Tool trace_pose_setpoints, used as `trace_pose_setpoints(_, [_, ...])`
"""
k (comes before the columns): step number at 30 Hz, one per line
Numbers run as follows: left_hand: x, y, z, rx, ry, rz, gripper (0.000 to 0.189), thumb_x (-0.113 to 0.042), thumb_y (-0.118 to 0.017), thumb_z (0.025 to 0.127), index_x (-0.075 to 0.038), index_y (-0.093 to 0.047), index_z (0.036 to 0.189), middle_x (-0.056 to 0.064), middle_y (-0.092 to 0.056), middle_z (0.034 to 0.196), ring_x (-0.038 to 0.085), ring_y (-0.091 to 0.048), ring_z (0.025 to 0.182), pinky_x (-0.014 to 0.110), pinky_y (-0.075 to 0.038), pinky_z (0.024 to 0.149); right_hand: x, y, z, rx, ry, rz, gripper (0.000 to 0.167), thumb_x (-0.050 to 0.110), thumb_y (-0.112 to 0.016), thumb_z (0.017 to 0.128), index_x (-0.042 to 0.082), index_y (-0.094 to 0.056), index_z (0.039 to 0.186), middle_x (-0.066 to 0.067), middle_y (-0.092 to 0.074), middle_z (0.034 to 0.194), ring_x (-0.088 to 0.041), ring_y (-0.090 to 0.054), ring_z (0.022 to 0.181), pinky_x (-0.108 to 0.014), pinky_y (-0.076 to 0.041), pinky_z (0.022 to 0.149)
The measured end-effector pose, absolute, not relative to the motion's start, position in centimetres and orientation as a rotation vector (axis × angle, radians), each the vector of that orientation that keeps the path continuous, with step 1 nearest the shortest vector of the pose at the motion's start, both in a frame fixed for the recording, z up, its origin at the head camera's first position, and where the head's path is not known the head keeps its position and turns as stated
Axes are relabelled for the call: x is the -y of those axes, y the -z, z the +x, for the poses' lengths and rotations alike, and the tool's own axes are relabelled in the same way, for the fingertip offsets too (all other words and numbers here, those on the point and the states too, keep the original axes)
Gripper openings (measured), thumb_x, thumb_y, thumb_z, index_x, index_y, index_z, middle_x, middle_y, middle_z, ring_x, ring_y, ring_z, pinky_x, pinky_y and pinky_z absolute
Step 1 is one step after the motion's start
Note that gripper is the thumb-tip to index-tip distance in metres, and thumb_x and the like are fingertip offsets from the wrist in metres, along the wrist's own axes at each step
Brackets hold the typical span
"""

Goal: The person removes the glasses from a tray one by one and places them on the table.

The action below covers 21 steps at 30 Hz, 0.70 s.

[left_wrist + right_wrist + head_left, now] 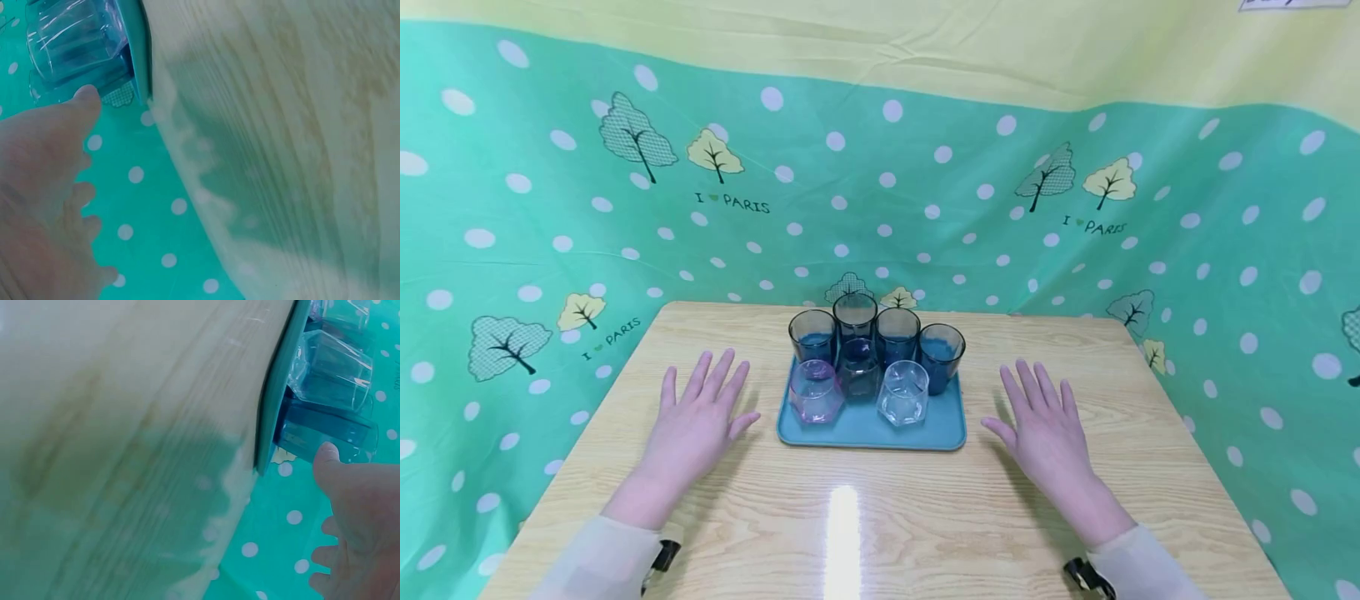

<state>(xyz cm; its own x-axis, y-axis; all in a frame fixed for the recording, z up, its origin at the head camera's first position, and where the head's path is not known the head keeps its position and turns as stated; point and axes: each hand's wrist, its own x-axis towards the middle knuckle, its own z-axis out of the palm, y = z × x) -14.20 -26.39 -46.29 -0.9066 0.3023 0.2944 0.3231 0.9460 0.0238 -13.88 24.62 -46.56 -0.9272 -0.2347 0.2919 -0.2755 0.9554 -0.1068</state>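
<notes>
A blue tray (850, 435) on the wooden table bears several drinking glasses. Along its back stand blue-grey tumblers, among them a left one (812, 337) and a right one (942, 354). In front are a pink-tinted glass (816, 396), a dark glass (859, 375) and a clear faceted glass (904, 398). My left hand (696, 425) is held left of the tray, fingers straight and spread, touching no glass. To the tray's right, my right hand (1048, 429) is spread likewise and holds nothing. Each wrist view shows the thumb near the glasses, with the hand's shadow on the table.
The light wooden table (760, 533) carries a bright strip of reflected light in front of the tray. A green dotted cloth (925, 183) with printed trees hangs behind the table and along both sides. Dark wrist straps sit at both sleeves.
</notes>
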Motion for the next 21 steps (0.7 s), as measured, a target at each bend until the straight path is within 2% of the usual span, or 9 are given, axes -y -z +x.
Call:
trace_pose_setpoints(9, [25.92,46.3,-14.27,2.849,0.108,-0.432,0.078,-0.048,-0.067,0.109,-0.004,-0.041,0.169,0.023,-0.029,0.178,0.05,-0.02,0.164,0.078,0.004,0.127,-24.5,46.26,-14.04,2.857,-0.23,0.358,0.086,0.05,-0.072,0.107,0.005,-0.038,0.171,-0.026,-0.032,0.176,-0.048,-0.021,0.165,-0.071,-0.01,0.131])
trace_pose_setpoints(15, [25.85,46.41,-14.33,2.857,0.122,-0.407,0.08,-0.051,-0.065,0.11,-0.005,-0.039,0.171,0.023,-0.028,0.178,0.05,-0.018,0.165,0.079,0.007,0.126,-24.24,45.98,-14.42,2.847,-0.245,0.359,0.085,0.049,-0.072,0.107,0.006,-0.037,0.172,-0.026,-0.031,0.176,-0.049,-0.022,0.164,-0.072,-0.012,0.131])
trace_pose_setpoints(21, [25.71,46.53,-14.35,2.855,0.143,-0.39,0.08,-0.051,-0.065,0.11,-0.006,-0.038,0.171,0.023,-0.029,0.178,0.051,-0.019,0.164,0.08,0.005,0.126,-23.94,45.7,-14.79,2.851,-0.268,0.357,0.086,0.05,-0.07,0.108,0.006,-0.035,0.173,-0.026,-0.029,0.177,-0.048,-0.019,0.165,-0.072,-0.011,0.131])
